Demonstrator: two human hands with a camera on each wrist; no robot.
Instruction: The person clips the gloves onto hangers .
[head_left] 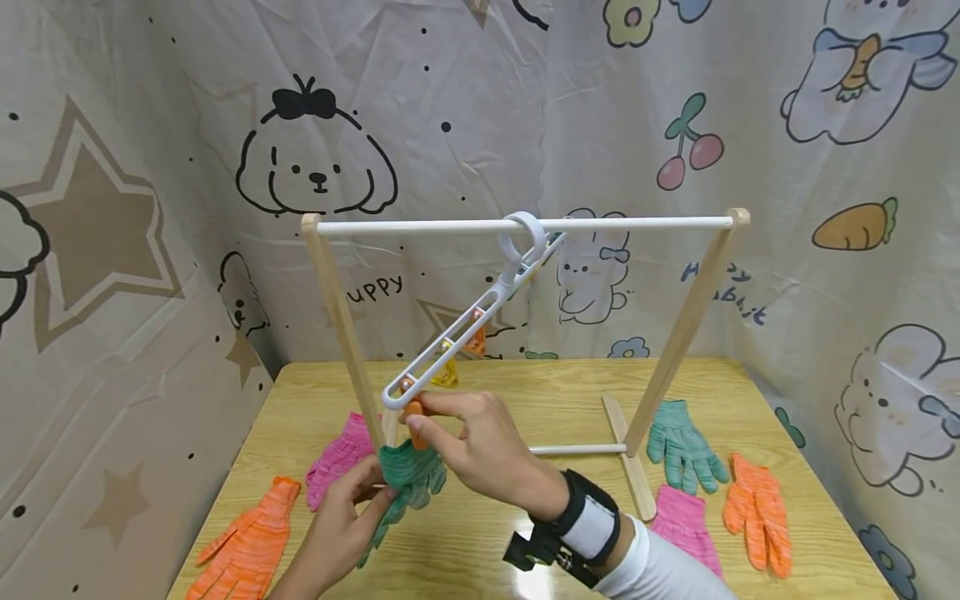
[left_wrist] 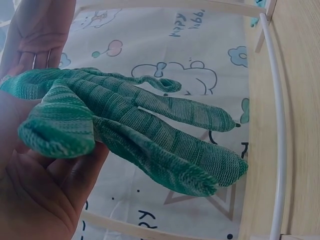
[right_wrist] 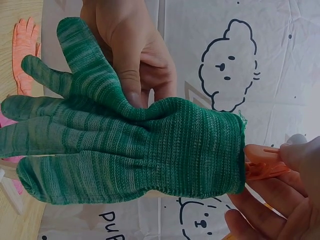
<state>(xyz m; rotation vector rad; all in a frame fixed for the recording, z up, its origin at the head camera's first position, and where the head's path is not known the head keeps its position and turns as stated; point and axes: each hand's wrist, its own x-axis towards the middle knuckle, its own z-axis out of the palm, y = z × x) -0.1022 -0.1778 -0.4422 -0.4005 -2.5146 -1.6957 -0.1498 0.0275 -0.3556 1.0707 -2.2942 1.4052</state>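
A green striped knit glove [head_left: 411,479] is held at its side by my left hand [head_left: 337,521], its cuff upward. My right hand [head_left: 487,454] pinches an orange clothespin [head_left: 416,423] between thumb and fingers; in the right wrist view the clothespin [right_wrist: 265,154] is at the edge of the glove's cuff [right_wrist: 235,150]. That clothespin hangs from the low left end of a white slotted hanger [head_left: 450,337], which tilts on the rod. Further along the hanger are a yellow clothespin [head_left: 446,372] and another orange clothespin [head_left: 477,340].
A wooden rack with a white top rod [head_left: 420,227] stands on the table [head_left: 562,508]. Left lie an orange glove [head_left: 247,542] and a pink glove [head_left: 341,458]. Right lie a green glove [head_left: 684,446], a pink glove [head_left: 686,529] and an orange glove [head_left: 757,512].
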